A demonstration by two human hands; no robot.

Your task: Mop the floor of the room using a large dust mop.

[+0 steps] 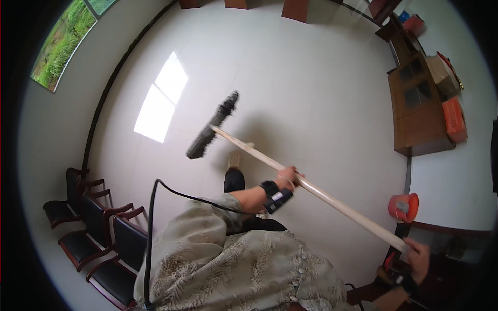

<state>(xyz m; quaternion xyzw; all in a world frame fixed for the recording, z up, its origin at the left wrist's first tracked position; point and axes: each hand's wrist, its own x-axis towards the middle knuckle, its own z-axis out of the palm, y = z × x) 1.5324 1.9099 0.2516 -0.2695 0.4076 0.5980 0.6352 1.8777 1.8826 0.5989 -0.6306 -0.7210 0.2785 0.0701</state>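
Note:
A long wooden handle [350, 215] runs slantwise across the view, with a dark mop head [214, 126] at its far end, ahead and a little left of me over the pale glossy floor [311, 77]. My left hand [288, 178] is closed round the middle of the handle. Low at the right, my right hand [417, 254] grips the handle near its upper end. Both wrists wear black straps, the left one with a small black device. My foot [234, 160] shows just below the mop head.
Black-seated wooden armchairs [93, 217] line the left wall. A red bucket with a grey cloth in it [404, 207] stands at the right, below a brown cabinet [420, 112]. An orange box [454, 118] lies beside the cabinet. A black cable [151, 233] loops near my left arm.

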